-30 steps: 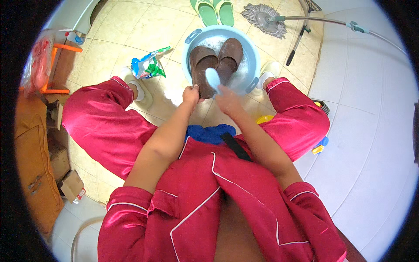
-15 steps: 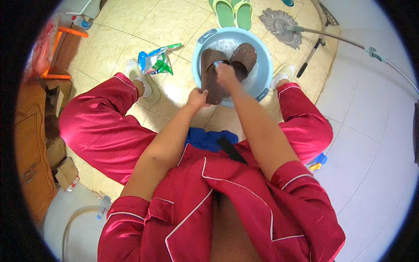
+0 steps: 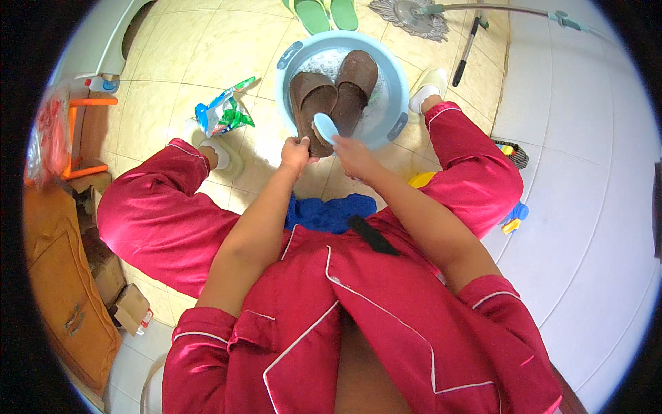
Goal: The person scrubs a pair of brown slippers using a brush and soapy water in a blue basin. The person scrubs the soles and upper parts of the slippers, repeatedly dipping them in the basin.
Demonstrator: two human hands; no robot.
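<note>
A light blue basin (image 3: 401, 90) with foamy water stands on the floor in front of me. In it are two brown slippers, the left slipper (image 3: 308, 96) and the right slipper (image 3: 356, 79), side by side and overlapping. My left hand (image 3: 296, 154) is closed on the heel end of the left slipper, at the basin's near rim. My right hand (image 3: 356, 158) grips a light blue brush (image 3: 325, 128) by its handle. The brush lies over the heel part of the left slipper; its bristles are mostly hidden underneath.
Green slippers (image 3: 314, 16) and a grey mop head (image 3: 414, 19) lie beyond the basin. A crumpled plastic packet (image 3: 225, 114) is at left, with an orange stool (image 3: 92, 101) and wooden cabinet (image 3: 72, 297) farther out. Blue cloth (image 3: 331, 212) lies between my legs.
My right hand has drawn back toward me with the brush, from the slipper's middle to its heel end. The left hand keeps its hold. The whole view has shifted slightly.
</note>
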